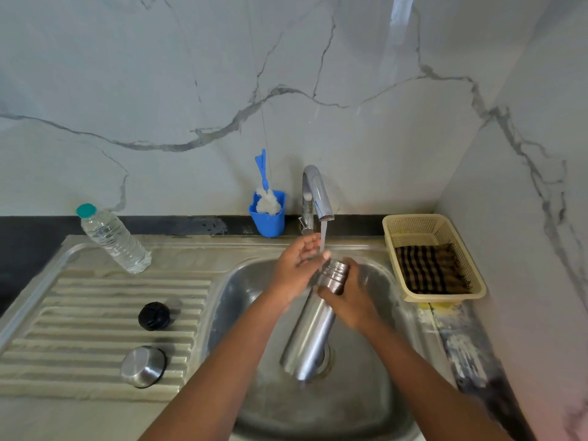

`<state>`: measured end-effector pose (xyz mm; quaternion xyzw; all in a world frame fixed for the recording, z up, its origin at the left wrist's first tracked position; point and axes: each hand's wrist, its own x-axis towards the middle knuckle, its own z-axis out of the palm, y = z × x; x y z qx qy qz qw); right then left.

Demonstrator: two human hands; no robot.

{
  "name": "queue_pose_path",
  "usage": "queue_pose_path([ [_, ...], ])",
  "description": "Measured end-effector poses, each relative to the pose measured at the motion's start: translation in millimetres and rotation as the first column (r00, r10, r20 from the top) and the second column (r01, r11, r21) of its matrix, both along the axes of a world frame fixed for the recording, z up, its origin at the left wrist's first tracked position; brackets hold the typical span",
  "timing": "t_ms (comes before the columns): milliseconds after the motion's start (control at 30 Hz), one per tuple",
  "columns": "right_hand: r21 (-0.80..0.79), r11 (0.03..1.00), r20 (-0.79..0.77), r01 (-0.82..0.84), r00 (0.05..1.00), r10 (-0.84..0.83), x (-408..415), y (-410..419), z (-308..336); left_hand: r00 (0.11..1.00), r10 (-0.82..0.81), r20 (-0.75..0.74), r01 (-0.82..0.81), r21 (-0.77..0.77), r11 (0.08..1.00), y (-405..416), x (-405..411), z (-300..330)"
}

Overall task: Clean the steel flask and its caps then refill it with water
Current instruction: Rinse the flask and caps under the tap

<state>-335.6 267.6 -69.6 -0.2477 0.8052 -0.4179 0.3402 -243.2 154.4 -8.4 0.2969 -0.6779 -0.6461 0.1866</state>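
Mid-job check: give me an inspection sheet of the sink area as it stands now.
Surface: steel sink with ribbed drainboard; tap running.
Job's things: flask uncapped, tilted in the basin, mouth under the stream; black cap and steel cap on the drainboard.
Clutter: water bottle; blue cup holding a brush; basket with checked cloth.
Grippers: right hand grips the flask neck; left hand open by the stream.
Cables: nothing seen.
Surroundings: marble walls.
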Motion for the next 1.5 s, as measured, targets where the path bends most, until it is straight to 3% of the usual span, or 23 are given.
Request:
queue_pose_path([
  [100, -0.006, 0.983, 0.393, 0.181, 0.905, -0.164, 9.5, 3.9, -17.0, 0.999, 0.022, 0.044, -0.027, 0.112, 0.993, -1.2, -4.0, 1.9],
  [200, 0.080, 0.964, 0.570, 0.254, 0.781, -0.253, 14.8, 5.1, -35.7, 0.983, -0.063, 0.170, 0.030, 0.194, 0.980, -3.9, -4.0, 0.5],
  [467, 0.181, 0.946, 0.772, 0.268, 0.558, -0.305, 27.5, 11.5, -47.9, 0.913, -0.180, 0.366, 0.102, 0.222, 0.970, -17.9, 0.9, -4.9],
  [733, 0.123, 0.960, 0.800, 0.252, 0.547, -0.246, 25.8, 13.2, -39.4, 0.851, -0.192, 0.489, 0.116, 0.183, 0.976, -20.4, -4.8, -7.2],
  [800, 0.052, 0.976, 0.713, 0.211, 0.677, -0.185, 19.0, 8.1, -18.7, 0.822, -0.193, 0.536, 0.132, 0.150, 0.980, -20.1, -8.2, -7.4],
  [900, -0.024, 1.000, 0.342, -0.005, 0.940, 0.012, 8.4, -0.4, 18.4, 0.832, -0.211, 0.513, 0.137, 0.179, 0.974, -20.7, -17.0, -1.9],
  [967, 0.072, 0.992, 0.050, -0.099, 0.994, 0.096, 5.5, -6.4, 33.3, 0.866, -0.170, 0.471, 0.100, 0.169, 0.980, -20.7, -25.7, 1.5],
  [1000, 0.150, 0.982, -0.111, -0.113, 0.985, 0.130, 5.8, -8.9, 39.5, 0.883, -0.131, 0.451, 0.066, 0.157, 0.985, -20.9, -30.8, 1.6],
  [1067, 0.185, 0.978, -0.288, -0.101, 0.946, 0.152, 4.1, -12.6, 40.4, 0.920, -0.062, 0.386, 0.015, 0.122, 0.992, -19.1, -38.8, 4.4],
  [1133, 0.049, 0.994, -0.197, -0.099, 0.975, 0.107, 0.1, -11.4, 38.4, 0.942, -0.043, 0.332, 0.023, 0.065, 0.998, -17.7, -43.6, 6.6],
  [1233, -0.161, 0.984, 0.109, -0.082, 0.989, 0.100, -5.5, 3.9, 24.4, 0.963, -0.055, 0.265, 0.047, 0.037, 0.998, -18.2, -45.1, 10.3],
  [1333, -0.094, 0.984, 0.237, -0.152, 0.956, 0.171, -1.6, 28.5, 2.9, 0.977, -0.052, 0.207, 0.025, 0.133, 0.991, -20.7, -40.9, 8.6],
  [1433, -0.046, 0.994, 0.115, -0.094, 0.988, 0.099, 5.8, 40.3, -9.0, 0.991, -0.048, 0.126, 0.015, 0.250, 0.968, -17.1, -36.8, 4.8],
  [1500, 0.001, 1.000, -0.183, 0.030, 0.983, -0.029, 15.1, 38.3, -7.3, 0.997, 0.038, 0.068, -0.058, 0.329, 0.942, -11.4, -35.1, 1.4],
])
